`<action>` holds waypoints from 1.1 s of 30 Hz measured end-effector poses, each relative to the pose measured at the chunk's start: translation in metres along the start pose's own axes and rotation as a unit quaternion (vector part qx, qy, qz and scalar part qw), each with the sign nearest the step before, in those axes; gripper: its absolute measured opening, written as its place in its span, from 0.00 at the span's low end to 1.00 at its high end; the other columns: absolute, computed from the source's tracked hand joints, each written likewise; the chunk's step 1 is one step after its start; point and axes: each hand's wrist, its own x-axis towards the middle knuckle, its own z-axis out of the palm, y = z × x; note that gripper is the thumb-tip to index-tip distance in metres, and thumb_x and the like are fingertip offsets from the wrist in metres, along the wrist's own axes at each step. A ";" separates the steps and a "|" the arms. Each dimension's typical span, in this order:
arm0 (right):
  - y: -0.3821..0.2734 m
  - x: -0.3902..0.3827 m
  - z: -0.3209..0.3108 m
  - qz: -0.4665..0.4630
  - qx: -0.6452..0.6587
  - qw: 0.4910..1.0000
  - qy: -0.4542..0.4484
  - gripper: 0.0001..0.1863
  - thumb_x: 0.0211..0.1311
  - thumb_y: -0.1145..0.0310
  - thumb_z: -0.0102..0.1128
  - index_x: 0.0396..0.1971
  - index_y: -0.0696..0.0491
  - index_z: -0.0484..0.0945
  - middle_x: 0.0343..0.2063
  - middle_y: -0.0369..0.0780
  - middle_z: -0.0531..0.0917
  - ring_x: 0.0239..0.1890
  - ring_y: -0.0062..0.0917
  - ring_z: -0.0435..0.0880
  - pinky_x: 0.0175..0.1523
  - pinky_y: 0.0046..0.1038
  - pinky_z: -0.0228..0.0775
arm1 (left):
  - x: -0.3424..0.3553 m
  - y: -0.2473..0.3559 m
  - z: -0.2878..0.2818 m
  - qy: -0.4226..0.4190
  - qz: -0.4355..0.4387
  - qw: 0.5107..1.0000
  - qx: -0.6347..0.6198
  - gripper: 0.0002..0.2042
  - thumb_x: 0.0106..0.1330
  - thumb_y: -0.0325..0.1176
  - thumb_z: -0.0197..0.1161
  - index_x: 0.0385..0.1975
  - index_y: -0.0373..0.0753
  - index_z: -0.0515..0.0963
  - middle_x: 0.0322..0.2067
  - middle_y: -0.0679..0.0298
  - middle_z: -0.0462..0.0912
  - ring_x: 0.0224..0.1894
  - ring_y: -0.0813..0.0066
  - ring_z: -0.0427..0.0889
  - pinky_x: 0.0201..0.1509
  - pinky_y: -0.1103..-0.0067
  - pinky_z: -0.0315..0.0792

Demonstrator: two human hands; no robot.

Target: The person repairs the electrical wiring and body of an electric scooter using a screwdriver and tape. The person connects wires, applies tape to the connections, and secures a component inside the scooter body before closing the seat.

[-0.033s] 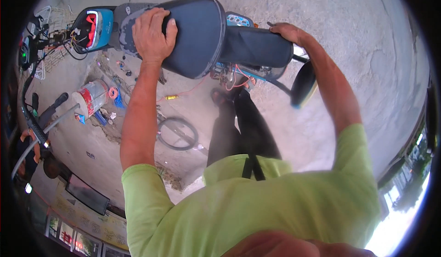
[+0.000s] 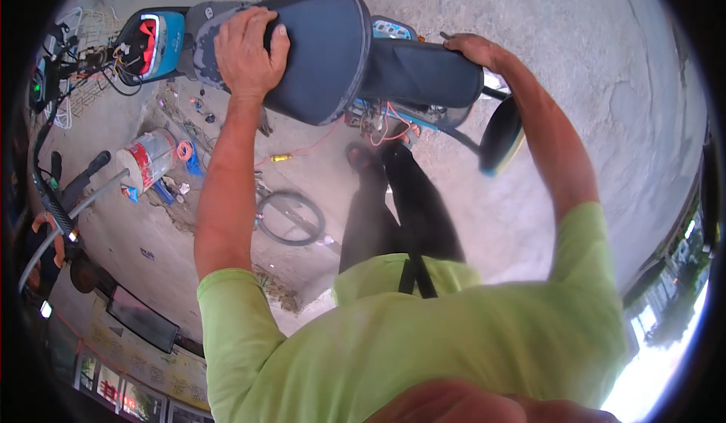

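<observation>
My left hand lies on the front part of the scooter's black seat, fingers spread and slightly curved over its worn grey edge. My right hand grips the rear end of the narrower back seat, near a thin dark rail. Below the seats, pink wires hang by exposed parts and a blue frame bar. A turquoise-and-black front panel with loose wiring is at the left, and a black padded piece juts out at the right.
A stained bucket, pink coiled line, yellow tool and black ring lie on the concrete floor. Another person's arm and legs show at the far left beside handlebars. My feet stand beside the scooter.
The scooter and both my hands sit slightly higher in the picture than a moment earlier. My grip looks the same.
</observation>
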 end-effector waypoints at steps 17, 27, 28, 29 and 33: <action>0.057 0.037 -0.037 0.029 0.240 0.922 -0.302 0.21 0.77 0.55 0.54 0.56 0.58 0.79 0.45 0.37 0.87 0.47 0.22 0.86 0.55 0.28 0.78 | -0.003 0.022 -0.005 0.057 -0.030 0.997 0.049 0.09 0.62 0.33 0.62 0.39 0.37 0.80 0.39 0.50 0.82 0.45 0.47 0.80 0.55 0.61 0.72; 0.149 0.061 0.007 -0.127 0.501 0.776 -0.361 0.21 0.74 0.64 0.57 0.60 0.61 0.76 0.53 0.41 0.86 0.52 0.25 0.86 0.61 0.30 0.77 | -0.026 -0.001 0.014 0.036 -0.071 0.989 0.121 0.13 0.70 0.37 0.59 0.46 0.34 0.79 0.48 0.47 0.80 0.56 0.44 0.76 0.64 0.61 0.68; 0.141 0.054 0.011 -0.138 0.452 0.822 -0.318 0.21 0.72 0.67 0.60 0.61 0.61 0.76 0.54 0.41 0.85 0.53 0.26 0.86 0.61 0.30 0.77 | -0.032 -0.009 0.013 0.048 -0.068 0.986 0.146 0.14 0.71 0.37 0.59 0.48 0.34 0.79 0.50 0.48 0.81 0.57 0.45 0.77 0.65 0.62 0.68; 0.132 0.051 0.014 -0.151 0.401 0.862 -0.270 0.22 0.70 0.70 0.63 0.61 0.61 0.76 0.54 0.41 0.85 0.53 0.26 0.86 0.61 0.31 0.78 | -0.028 -0.012 0.016 0.063 -0.062 0.981 0.171 0.14 0.72 0.37 0.58 0.50 0.35 0.79 0.51 0.49 0.81 0.58 0.47 0.77 0.66 0.63 0.67; 0.130 0.048 0.011 -0.210 0.334 0.887 -0.240 0.20 0.67 0.75 0.65 0.58 0.60 0.79 0.51 0.42 0.87 0.52 0.24 0.86 0.61 0.26 0.77 | -0.011 0.017 0.019 0.014 -0.132 0.987 0.086 0.19 0.70 0.39 0.63 0.56 0.34 0.78 0.56 0.49 0.81 0.61 0.54 0.78 0.68 0.66 0.68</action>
